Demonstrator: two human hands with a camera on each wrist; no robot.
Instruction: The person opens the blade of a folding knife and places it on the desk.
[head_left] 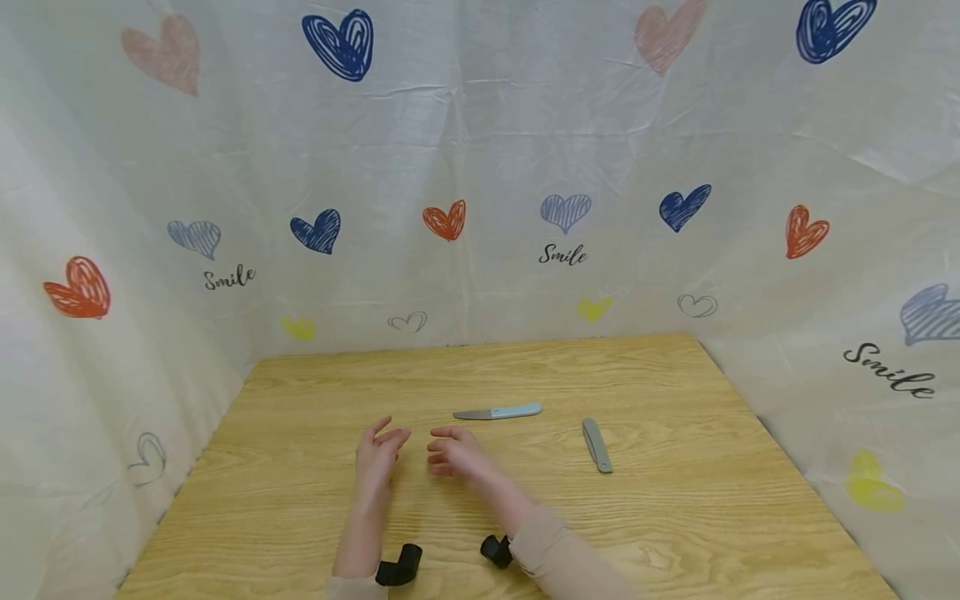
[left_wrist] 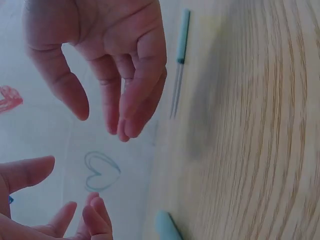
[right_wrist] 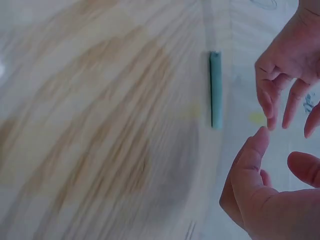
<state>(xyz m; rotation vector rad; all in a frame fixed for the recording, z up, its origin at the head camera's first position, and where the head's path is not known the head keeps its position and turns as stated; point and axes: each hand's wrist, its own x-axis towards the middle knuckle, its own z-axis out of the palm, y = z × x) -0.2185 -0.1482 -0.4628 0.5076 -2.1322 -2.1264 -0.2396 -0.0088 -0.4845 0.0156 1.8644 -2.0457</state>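
gap between left hand (head_left: 377,454) and right hand (head_left: 459,452), knife (head_left: 512,412) beyond

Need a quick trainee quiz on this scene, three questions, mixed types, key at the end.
1. Multiple choice. In the head view, which way does the blade of the knife point? A) left B) right C) toward the camera
2. True or false: the left hand is holding the knife.
3. Fill in: in the head view, the grey-green item lies to the ____ of the knife on the wooden table.

Key:
1. A.
2. False; the left hand holds nothing, and the knife lies on the table.
3. right.
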